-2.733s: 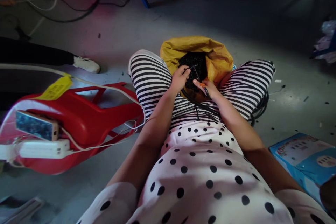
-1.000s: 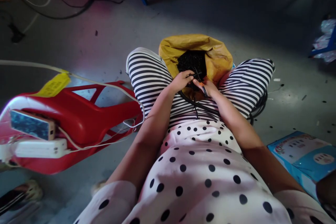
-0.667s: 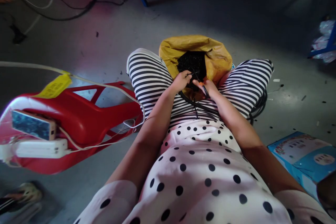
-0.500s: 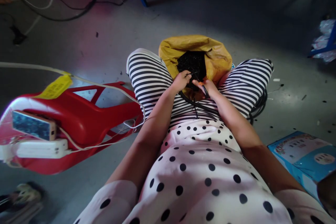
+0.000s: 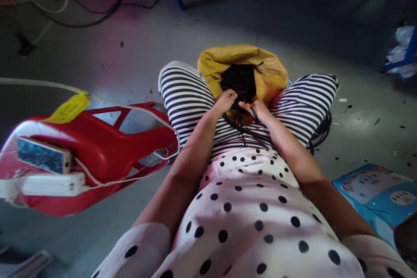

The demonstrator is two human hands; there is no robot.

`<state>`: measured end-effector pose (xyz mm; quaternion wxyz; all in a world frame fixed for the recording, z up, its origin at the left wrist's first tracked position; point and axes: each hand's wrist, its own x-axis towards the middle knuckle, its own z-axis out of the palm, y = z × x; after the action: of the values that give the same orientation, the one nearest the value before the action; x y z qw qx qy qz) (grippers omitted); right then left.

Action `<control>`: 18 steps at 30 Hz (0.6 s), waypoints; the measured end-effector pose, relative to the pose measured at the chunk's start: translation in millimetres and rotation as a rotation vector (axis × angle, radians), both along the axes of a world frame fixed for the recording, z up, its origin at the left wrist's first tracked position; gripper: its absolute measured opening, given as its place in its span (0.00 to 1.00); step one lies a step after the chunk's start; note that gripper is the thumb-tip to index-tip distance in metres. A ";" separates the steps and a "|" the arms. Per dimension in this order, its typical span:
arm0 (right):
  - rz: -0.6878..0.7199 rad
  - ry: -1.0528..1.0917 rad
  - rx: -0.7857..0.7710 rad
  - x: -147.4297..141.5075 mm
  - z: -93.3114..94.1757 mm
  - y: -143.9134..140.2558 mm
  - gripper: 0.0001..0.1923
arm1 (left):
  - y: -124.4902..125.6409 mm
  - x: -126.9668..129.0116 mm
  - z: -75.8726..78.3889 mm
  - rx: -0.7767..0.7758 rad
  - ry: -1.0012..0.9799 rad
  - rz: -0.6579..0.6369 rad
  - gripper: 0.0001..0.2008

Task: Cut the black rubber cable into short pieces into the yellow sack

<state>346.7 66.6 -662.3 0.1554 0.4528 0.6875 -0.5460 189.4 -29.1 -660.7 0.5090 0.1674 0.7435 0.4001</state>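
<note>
A yellow bag (image 5: pixel 265 69) stands open between my striped knees, filled with small black pieces (image 5: pixel 239 79). My left hand (image 5: pixel 224 100) is at the bag's mouth with its fingers curled around a thin black piece. My right hand (image 5: pixel 257 110) sits close beside it, gripping the end of a black cable (image 5: pixel 243 129) with an orange part at the fingertips. The cable runs back over my lap and loops under my right thigh (image 5: pixel 322 132).
A red plastic stool (image 5: pixel 104 147) lies on its side at the left, with a phone (image 5: pixel 44 160), a white power strip (image 5: pixel 48 184) and a white cord on it. A blue box (image 5: pixel 379 195) lies at the right. Cables trail across the far floor.
My left hand's fingers have curled tighter at the bag's mouth. A shoe that was at the lower left has gone out of view. My right hand has barely moved.
</note>
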 end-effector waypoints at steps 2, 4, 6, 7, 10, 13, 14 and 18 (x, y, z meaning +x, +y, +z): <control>-0.003 -0.005 -0.008 -0.9 3.5 -0.4 0.35 | 0.8 0.5 1.2 -0.010 0.002 0.007 0.08; 0.003 -0.013 -0.010 -1.8 6.9 -0.8 0.36 | 2.1 1.0 2.4 -0.022 0.006 0.021 0.09; 0.011 -0.016 0.004 -2.6 10.1 -1.2 0.36 | 3.3 1.2 4.1 -0.046 0.000 0.030 0.10; 0.016 -0.014 0.015 -3.0 11.5 -1.3 0.36 | 3.7 1.1 5.2 -0.059 -0.011 0.030 0.10; 0.028 -0.009 0.053 -3.8 13.8 -1.2 0.36 | 3.3 -0.1 10.0 -0.066 -0.058 0.058 0.09; 0.011 -0.005 0.096 -4.1 11.9 -0.7 0.37 | 1.1 -1.5 15.8 -0.037 -0.116 0.040 0.06; -0.010 -0.001 0.091 -4.1 10.4 -0.5 0.37 | 0.4 -1.7 17.7 -0.033 -0.135 0.009 0.05; -0.092 0.002 0.038 -4.2 3.8 -0.6 0.37 | 0.4 0.1 22.0 -0.048 -0.153 -0.046 0.04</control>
<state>342.5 66.0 -658.5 0.1206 0.4862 0.6763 -0.5401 189.6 -28.7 -638.7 0.5772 0.1412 0.7078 0.3821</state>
